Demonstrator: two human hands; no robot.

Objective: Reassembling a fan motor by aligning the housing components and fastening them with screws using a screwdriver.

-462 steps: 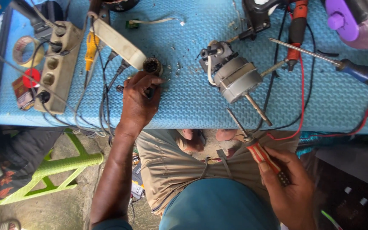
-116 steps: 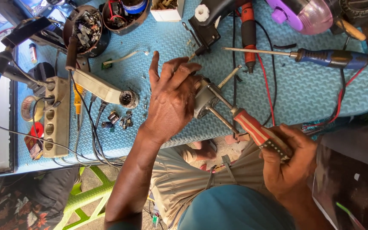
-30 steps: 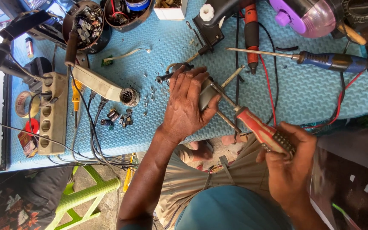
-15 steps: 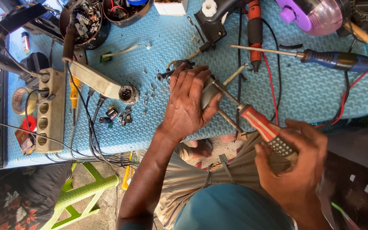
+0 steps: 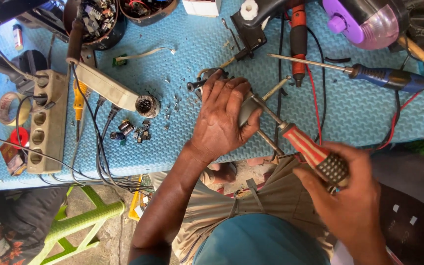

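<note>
My left hand (image 5: 220,118) lies palm-down over a small grey fan motor (image 5: 248,109) on the blue foam mat (image 5: 349,110), gripping it and hiding most of it; only its edge and its metal shaft (image 5: 276,89) show. My right hand (image 5: 352,196) is closed round the red-and-white striped handle of a screwdriver (image 5: 310,149). The screwdriver's metal shank runs up and left to the motor beside my left thumb.
On the mat lie a blue-handled screwdriver (image 5: 386,77), a red-handled tool (image 5: 298,30), a beige soldering tool (image 5: 114,91), loose small parts (image 5: 133,130), a purple appliance (image 5: 369,19) and red and black wires. A beige power strip (image 5: 47,122) sits left. A green stool (image 5: 82,223) stands below.
My left hand has stayed pressed over the motor. My right hand has shifted slightly with the screwdriver, whose tip stays at the motor. Long before, the motor lay uncovered.
</note>
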